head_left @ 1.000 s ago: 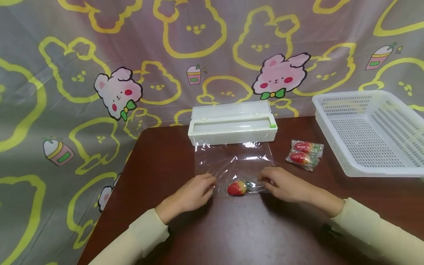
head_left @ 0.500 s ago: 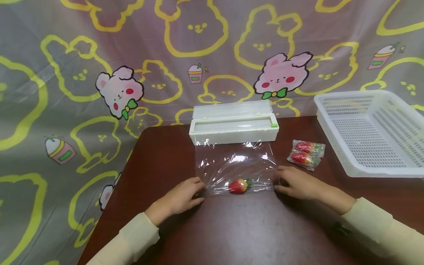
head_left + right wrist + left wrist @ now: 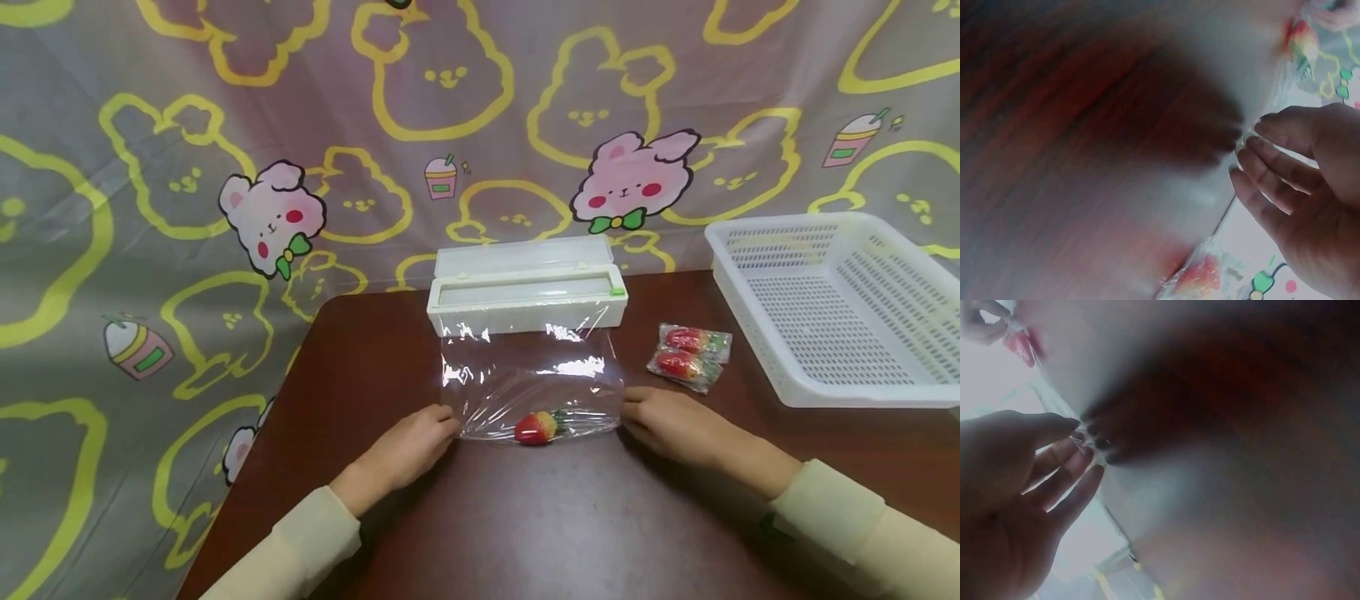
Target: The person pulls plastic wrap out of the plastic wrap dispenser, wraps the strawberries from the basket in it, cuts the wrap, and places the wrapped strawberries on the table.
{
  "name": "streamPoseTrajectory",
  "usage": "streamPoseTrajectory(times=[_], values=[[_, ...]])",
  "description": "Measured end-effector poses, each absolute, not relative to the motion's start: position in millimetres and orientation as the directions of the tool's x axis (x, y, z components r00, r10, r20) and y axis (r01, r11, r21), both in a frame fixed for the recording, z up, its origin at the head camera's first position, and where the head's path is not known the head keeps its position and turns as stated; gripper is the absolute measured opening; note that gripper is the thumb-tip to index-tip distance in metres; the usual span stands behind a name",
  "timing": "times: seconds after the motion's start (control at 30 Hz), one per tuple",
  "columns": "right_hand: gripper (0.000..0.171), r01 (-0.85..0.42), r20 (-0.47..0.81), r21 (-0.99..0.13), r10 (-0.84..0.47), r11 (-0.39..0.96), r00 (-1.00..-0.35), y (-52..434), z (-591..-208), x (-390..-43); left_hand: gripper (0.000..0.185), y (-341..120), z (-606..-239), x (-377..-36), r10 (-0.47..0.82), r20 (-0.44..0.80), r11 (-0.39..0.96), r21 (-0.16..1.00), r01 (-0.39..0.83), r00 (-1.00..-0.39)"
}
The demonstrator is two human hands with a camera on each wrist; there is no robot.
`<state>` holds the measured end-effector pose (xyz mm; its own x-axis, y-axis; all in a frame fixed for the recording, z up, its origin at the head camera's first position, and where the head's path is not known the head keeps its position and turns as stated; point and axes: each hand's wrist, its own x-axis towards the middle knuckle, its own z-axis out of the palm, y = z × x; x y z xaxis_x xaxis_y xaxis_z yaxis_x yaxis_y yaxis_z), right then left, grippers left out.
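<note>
A sheet of clear plastic wrap stretches toward me from a white wrap dispenser box, whose lid stands raised. Under or in the near edge of the wrap lies a toy-like strawberry, red and yellow with a green top. My left hand pinches the wrap's near left corner; the left wrist view shows thumb and fingertips meeting on the film. At the near right corner my right hand pinches the wrap between thumb and fingers, as the right wrist view also shows.
Two film-wrapped strawberries lie on the dark table, right of the dispenser. Farther right stands a white slotted plastic basket. A patterned curtain hangs behind the table and along its left side.
Both hands have moved apart from beside the strawberry to the wrap's near corners. The left fingers, spread half a second ago, have come together on the film. The wrap looks flatter.
</note>
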<state>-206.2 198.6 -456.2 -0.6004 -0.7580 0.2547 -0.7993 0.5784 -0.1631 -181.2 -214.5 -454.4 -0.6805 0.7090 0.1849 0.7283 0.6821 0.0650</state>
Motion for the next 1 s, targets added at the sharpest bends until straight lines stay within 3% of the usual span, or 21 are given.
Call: streamPoseTrajectory(times=[0.2,0.37,0.5,0.73,1.0], values=[[0.012,-0.776,0.271,-0.389,-0.743,0.497,-0.612,211,-457,-213,0.01,-228,-457,-185,0.67,0.239,0.609,0.365,0.704,-0.703],[0.007,-0.667,0.165,-0.555,-0.72,0.497,-0.674,220,-452,-223,0.009,-230,-452,-192,0.62,0.222,0.617,0.454,0.643,-0.752],[0.003,-0.546,0.045,-0.649,-0.69,0.53,-0.723,221,-449,-233,0.009,-226,-451,-200,0.576,0.207,0.648,0.474,0.596,-0.791],[0.016,-0.32,-0.149,-0.754,-0.625,0.573,-0.766,212,-445,-253,0.008,-214,-451,-221,0.517,0.205,0.714,0.433,0.55,-0.831],[0.02,-0.351,-0.117,-0.647,-0.542,0.677,-0.832,200,-452,-270,0.004,-204,-451,-234,0.459,0.208,0.786,0.358,0.504,-0.864]])
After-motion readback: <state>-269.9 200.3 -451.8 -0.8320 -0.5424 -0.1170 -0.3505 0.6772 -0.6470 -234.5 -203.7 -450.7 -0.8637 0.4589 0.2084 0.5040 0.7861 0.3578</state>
